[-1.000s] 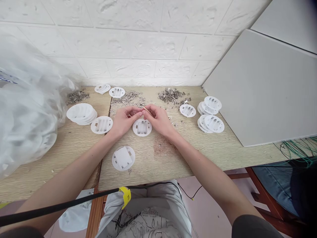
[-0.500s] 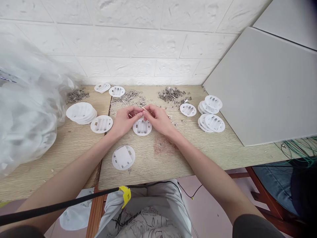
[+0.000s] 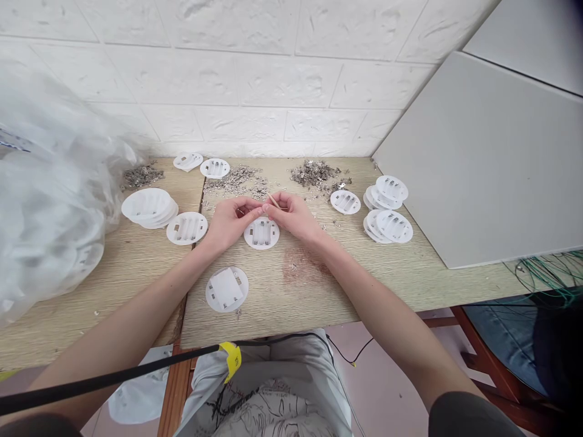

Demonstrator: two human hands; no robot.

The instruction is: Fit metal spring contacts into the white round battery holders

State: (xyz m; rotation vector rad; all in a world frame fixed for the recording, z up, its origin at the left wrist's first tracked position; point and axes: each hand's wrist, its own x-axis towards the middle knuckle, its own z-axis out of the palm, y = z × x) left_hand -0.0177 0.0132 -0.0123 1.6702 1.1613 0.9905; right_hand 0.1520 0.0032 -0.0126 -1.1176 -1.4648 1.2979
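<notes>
My left hand [image 3: 233, 220] and my right hand [image 3: 295, 217] meet at the fingertips over the middle of the table. A thin pale stick [image 3: 274, 200], like a small wooden skewer, is held in my right hand. My left thumb and fingers are pinched together; whatever lies between them is too small to make out. Just below the hands lies a round white plastic battery holder [image 3: 262, 234] with slots and small metal contacts. Closer to me sits another round holder [image 3: 226, 289], its square raised back facing up.
Small metal contacts form heaps [image 3: 315, 173] behind my hands. Stacked holders stand at the right [image 3: 394, 226] and the left [image 3: 146, 205]. A clear plastic bag [image 3: 54, 200] bulges on the left; a grey panel [image 3: 492, 164] leans at the right. A black cable [image 3: 113, 377] crosses in front.
The stick in my right hand has swung to a steeper angle, and my right fingers have shifted slightly. My left hand stays almost where it was.
</notes>
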